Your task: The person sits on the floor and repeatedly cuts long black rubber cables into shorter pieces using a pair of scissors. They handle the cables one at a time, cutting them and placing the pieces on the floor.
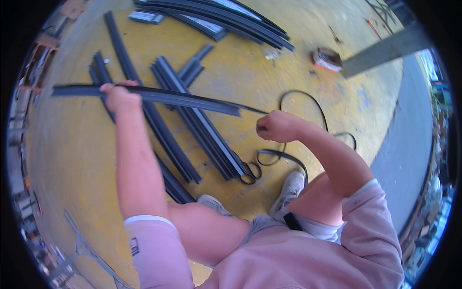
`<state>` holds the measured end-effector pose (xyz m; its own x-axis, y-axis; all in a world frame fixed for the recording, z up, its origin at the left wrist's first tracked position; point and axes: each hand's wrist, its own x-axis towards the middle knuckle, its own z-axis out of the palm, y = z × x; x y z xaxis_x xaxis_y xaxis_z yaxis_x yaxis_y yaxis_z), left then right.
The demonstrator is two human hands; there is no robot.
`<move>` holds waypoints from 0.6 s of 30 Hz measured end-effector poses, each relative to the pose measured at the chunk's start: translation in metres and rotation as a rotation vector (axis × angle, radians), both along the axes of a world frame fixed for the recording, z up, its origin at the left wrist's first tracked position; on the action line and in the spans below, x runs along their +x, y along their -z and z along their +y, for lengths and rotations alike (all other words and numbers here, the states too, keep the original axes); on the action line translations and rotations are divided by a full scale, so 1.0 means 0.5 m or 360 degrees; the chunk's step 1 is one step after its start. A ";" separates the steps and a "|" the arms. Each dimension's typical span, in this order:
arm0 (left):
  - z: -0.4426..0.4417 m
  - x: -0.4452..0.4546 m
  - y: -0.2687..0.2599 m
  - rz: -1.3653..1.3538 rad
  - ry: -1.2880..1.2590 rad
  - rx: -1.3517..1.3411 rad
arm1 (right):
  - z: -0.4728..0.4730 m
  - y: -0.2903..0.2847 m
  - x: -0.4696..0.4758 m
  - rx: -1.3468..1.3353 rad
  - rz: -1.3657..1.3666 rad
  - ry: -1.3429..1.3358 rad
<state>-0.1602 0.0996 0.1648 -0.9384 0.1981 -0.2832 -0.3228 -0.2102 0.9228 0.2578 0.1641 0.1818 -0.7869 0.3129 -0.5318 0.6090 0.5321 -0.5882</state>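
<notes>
My left hand (122, 96) grips a dark grey channelled profile bar (180, 99) near its left part, holding it crosswise above other bars. In my right hand (277, 125) is a thin black rubber-like strip (254, 108), which runs along the bar and leaves its right end. The strip's loose length (321, 108) curls on the floor to the right. Beneath the held bar lies a bundle of dark profiles (202, 126), slanting toward my feet. Black-handled scissors (251, 173) rest at the bundle's near end, their blades partly hidden.
More long profiles (158, 141) lie to the left, and a large stack (223, 18) lies at the far side. A small open box (326, 59) stands beside a grey post (386, 52). Shelving with goods (36, 68) lines the left edge. The floor (72, 151) is yellow.
</notes>
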 end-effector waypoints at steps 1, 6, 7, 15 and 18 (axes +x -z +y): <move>-0.005 -0.042 0.031 -0.0112 -0.0083 0.0109 | 0.008 0.100 0.050 0.0235 -0.0417 -0.0310; -0.060 -0.120 0.165 -0.0334 -0.0339 -0.0040 | -0.163 0.386 0.213 0.0122 -0.0811 0.0311; -0.083 -0.131 0.176 -0.0359 -0.0411 -0.0080 | -0.211 0.385 0.195 0.0038 -0.0632 0.0602; -0.141 -0.197 0.258 -0.0496 -0.0489 -0.0136 | -0.407 0.437 0.109 0.0496 -0.0102 0.0443; -0.130 -0.180 0.271 -0.0547 -0.0443 -0.0089 | -0.417 0.438 0.115 0.0391 -0.0288 0.0444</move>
